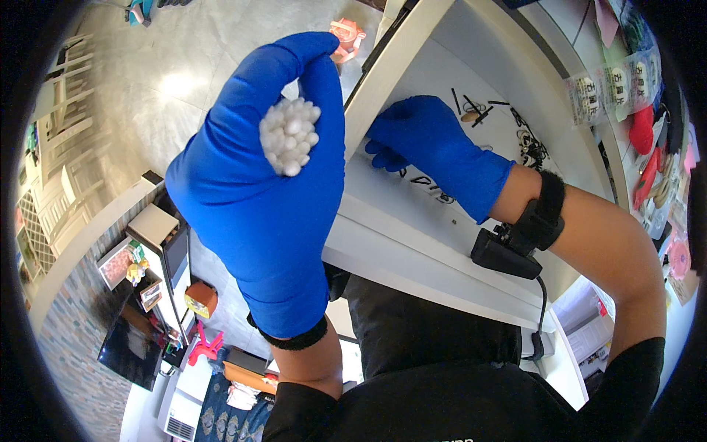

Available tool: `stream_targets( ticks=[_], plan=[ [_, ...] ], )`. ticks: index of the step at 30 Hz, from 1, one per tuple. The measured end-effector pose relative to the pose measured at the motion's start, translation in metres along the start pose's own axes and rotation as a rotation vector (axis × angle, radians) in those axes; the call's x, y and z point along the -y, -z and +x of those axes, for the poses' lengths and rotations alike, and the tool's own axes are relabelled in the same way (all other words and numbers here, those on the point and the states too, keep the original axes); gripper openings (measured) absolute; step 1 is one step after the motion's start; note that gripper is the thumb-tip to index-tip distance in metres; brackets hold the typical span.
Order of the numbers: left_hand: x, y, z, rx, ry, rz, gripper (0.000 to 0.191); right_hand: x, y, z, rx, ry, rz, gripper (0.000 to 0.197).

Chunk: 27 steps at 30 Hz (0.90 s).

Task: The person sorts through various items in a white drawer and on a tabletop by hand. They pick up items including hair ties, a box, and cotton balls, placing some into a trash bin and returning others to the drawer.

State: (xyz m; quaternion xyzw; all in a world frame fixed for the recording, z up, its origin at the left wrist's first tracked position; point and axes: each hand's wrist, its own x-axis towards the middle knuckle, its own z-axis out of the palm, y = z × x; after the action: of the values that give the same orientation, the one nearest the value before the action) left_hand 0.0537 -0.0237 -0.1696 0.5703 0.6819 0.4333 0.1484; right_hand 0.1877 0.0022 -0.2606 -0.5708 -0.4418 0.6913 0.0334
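Blue gloves cover both hands. My left hand, raised in front at the left, is closed around a bundle of white cotton swabs, their tips bunched in the ring of thumb and fingers. My right hand reaches down into an open white drawer, fingers curled near its left wall; whether they hold something is hidden. Small black hair clips and hair ties lie just below that hand. Farther right in the drawer are black hairpins, a small tan piece and a tangle of black bands.
On the right, a surface above the drawer carries plastic packets, a red item and a pink round item. A pink object stands on the tiled floor beyond. At lower left are a television and an orange stool.
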Motion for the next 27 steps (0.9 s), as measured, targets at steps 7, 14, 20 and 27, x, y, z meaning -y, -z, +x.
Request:
stream_targets(
  ticks=[7, 14, 20, 27],
  plan=[
    [0.005, -0.004, 0.001, -0.025, -0.049, -0.022, 0.014, 0.011, -0.004, -0.006, -0.056, -0.193, 0.388, 0.024],
    [0.0, 0.001, 0.005, -0.013, -0.056, 0.07, 0.014, 0.016, 0.0, 0.003, 0.06, 0.018, -0.432, 0.029],
    [0.0, -0.002, 0.004, 0.021, -0.02, 0.105, 0.013, 0.001, 0.028, -0.014, 0.03, 0.461, -0.971, 0.022],
    [-0.019, -0.005, 0.005, 0.092, -0.007, -0.021, 0.013, -0.001, 0.046, -0.008, 0.179, 0.527, -1.037, 0.025]
  ],
)
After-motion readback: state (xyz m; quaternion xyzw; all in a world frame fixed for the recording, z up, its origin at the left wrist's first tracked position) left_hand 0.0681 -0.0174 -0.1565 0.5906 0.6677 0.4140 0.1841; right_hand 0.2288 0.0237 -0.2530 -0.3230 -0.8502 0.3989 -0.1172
